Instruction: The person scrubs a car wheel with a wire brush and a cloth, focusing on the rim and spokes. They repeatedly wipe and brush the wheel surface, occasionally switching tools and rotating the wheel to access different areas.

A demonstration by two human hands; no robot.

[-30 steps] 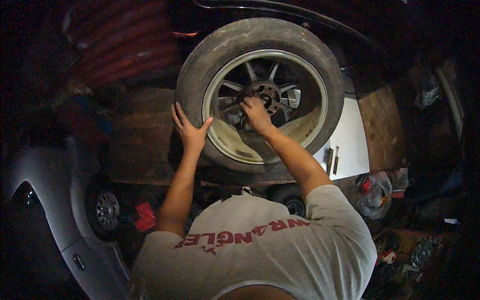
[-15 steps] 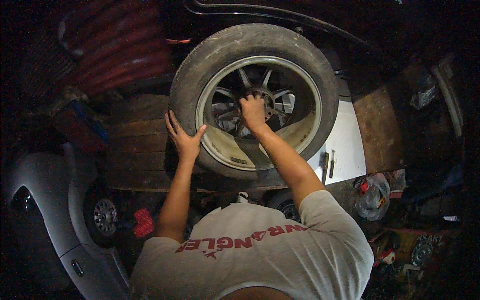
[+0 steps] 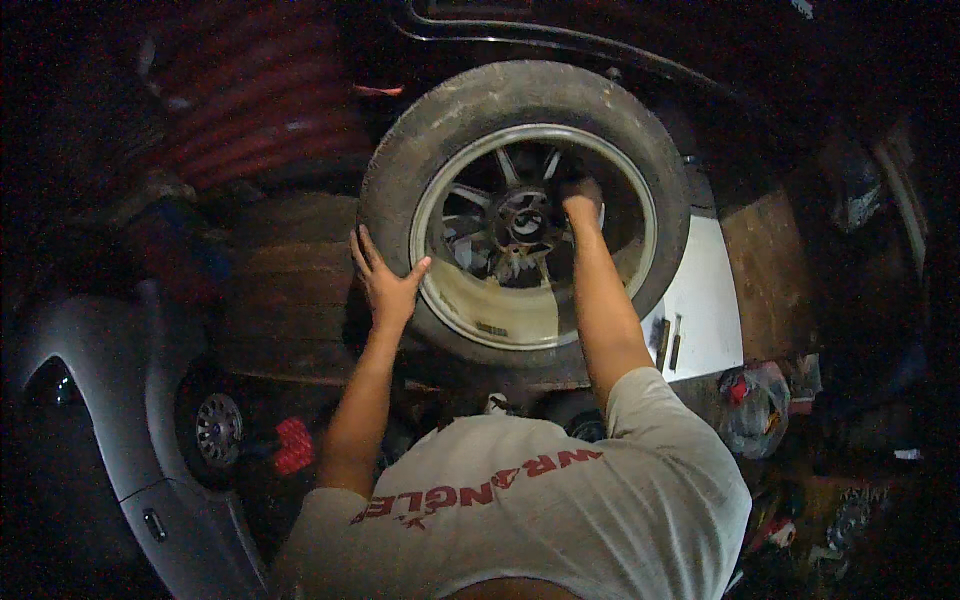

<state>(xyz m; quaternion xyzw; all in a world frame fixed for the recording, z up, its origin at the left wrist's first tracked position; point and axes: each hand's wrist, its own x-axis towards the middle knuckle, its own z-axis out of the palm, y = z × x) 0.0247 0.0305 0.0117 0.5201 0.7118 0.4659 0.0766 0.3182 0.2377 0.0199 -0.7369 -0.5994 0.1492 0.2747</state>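
A car wheel [image 3: 640,130] lies flat: a worn black tyre around a pale rim, with dark spokes and a round hub [image 3: 527,222] deep inside. My left hand [image 3: 390,287] is open on the tyre's left sidewall, fingers spread and thumb reaching to the rim's edge. Inside the rim, right of the hub, is my right hand [image 3: 581,200]. Its fingers look curled and lie in shadow by the spokes. Anything they hold is hidden.
Under the wheel are wooden planks [image 3: 285,280] and, at right, a white sheet [image 3: 710,300] bearing two thin dark tools [image 3: 669,343]. A silver car [image 3: 150,440] stands at lower left. A clear plastic bag [image 3: 755,410] sits at lower right.
My right hand has moved from the hub to the right side of the rim's inside, uncovering the hub. My left hand stays on the tyre. The whole view has shifted slightly.
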